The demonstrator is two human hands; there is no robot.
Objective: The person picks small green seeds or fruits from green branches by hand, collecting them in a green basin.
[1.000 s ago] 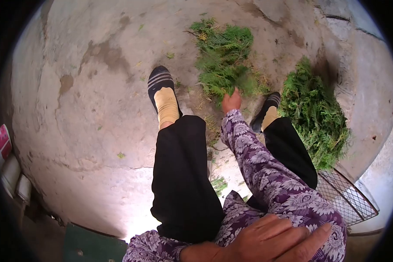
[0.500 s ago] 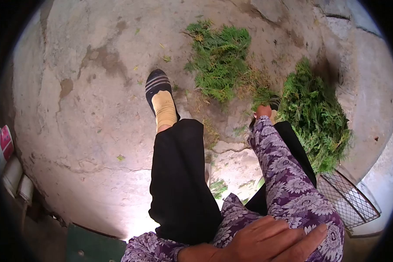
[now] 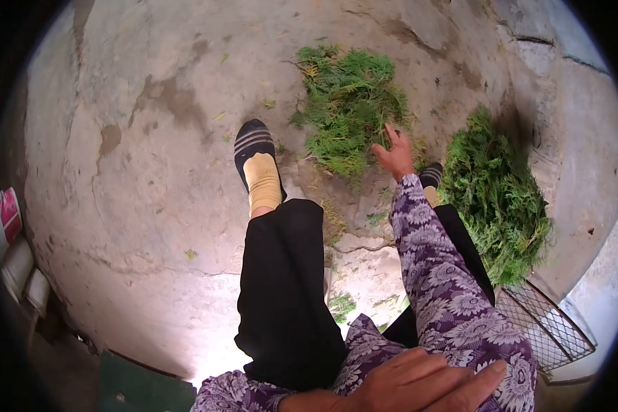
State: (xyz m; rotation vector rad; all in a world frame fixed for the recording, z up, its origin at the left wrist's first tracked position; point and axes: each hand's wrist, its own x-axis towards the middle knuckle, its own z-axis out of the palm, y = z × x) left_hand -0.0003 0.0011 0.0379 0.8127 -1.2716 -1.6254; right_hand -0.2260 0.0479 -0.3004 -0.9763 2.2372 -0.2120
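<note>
A pile of cut green conifer sprigs [image 3: 350,103] lies on the concrete floor ahead of me. My right hand [image 3: 395,154] is at its right edge, with thumb and fingers apart and nothing visibly gripped. A second, larger heap of conifer sprigs [image 3: 494,199] is to the right, beside my right shoe [image 3: 430,174]. My left hand [image 3: 419,381] rests across my lap near the right sleeve [image 3: 453,288], its fingers stretched out and no object showing in it.
My left shoe [image 3: 255,141] stands left of the nearer pile. A metal mesh frame [image 3: 546,326] is at lower right. Several rolled or wrapped items [image 3: 17,264] stand at the far left, and a dark green panel [image 3: 144,384] is at lower left. Loose leaf bits dot the cracked floor.
My right hand has moved forward and left from near my right shoe to the nearer pile, and has let go of a sprig there. My left hand has stayed almost still.
</note>
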